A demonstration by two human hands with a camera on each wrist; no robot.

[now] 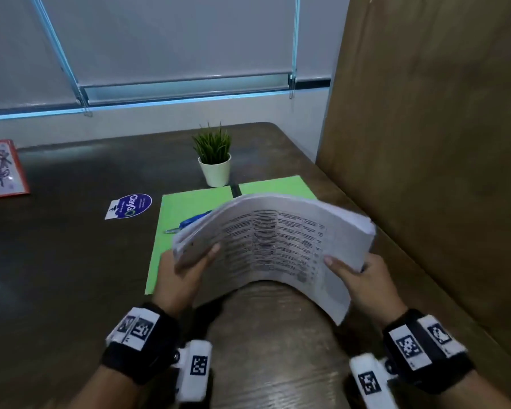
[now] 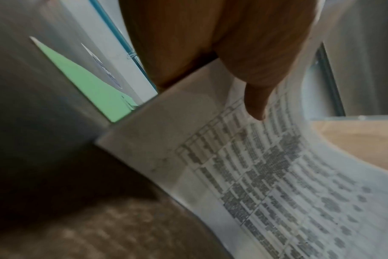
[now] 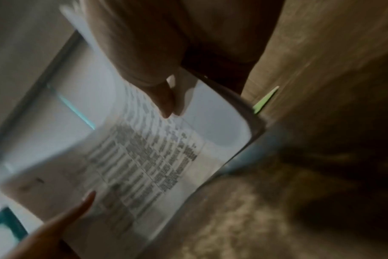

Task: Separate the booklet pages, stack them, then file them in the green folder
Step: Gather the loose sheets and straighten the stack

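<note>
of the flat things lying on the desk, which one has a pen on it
The open green folder does: the blue pen lies on its left half. The round blue sticker and the orange-framed flower picture carry nothing.

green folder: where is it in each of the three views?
Head: the green folder lies open at centre on the table, partly behind the raised booklet.
Left wrist: green wedge at left, beyond the booklet's edge.
Right wrist: only a thin green sliver at right.
Shared landmark: the booklet's printed table page.
</note>
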